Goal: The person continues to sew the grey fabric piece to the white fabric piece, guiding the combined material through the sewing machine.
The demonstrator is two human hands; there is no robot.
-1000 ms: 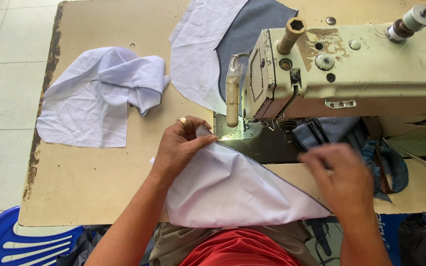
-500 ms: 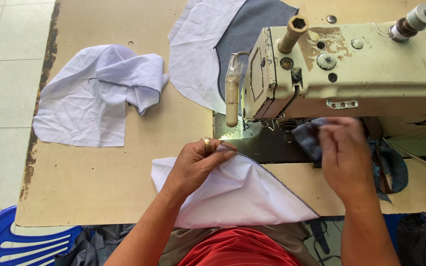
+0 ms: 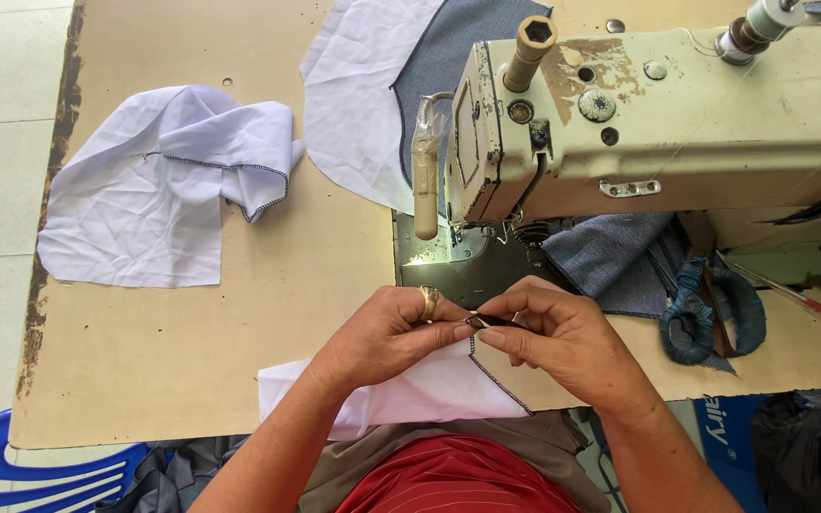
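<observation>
My left hand, with a gold ring on one finger, and my right hand meet in front of the sewing machine. Together their fingertips pinch a small dark piece against the top corner of a white cloth piece with dark stitching along its edge. The white cloth hangs from the table's near edge toward my lap. A blue denim piece lies under the machine arm, just beyond my right hand.
A crumpled white cloth lies at the table's left. Another white and denim panel lies behind the machine. Scissors with cloth-wrapped handles and a red pen rest at the right. A blue plastic chair stands at lower left.
My right hand came back from the denim under the machine to meet my left hand. The white cloth was pulled toward me and gathered, and both hands now pinch its corner.
</observation>
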